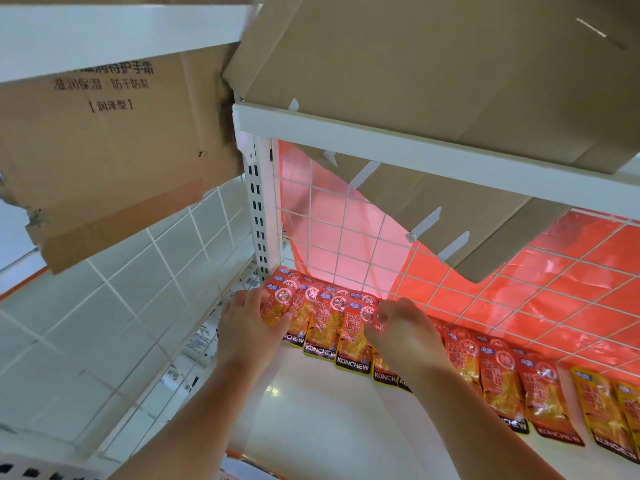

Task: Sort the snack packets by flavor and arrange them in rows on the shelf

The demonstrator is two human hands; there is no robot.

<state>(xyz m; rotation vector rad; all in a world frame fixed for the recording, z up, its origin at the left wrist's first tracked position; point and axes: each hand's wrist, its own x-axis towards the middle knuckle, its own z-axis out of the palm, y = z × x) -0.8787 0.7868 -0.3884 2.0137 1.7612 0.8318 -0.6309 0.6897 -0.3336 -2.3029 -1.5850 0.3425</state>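
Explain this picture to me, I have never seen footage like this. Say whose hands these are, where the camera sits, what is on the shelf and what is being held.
There is no machine here. These are a person's two bare hands, filmed by one wide camera worn on the head, looking forward and down. That is why the arms reach in from the bottom edge.

On the white shelf a row of snack packets lies along the wire grid at the back. The red ones fill most of the row and the yellow ones are at the far right.

The left hand grips the leftmost packet. The right hand pinches a red packet further along. Flattened cardboard lies on the shelf above.
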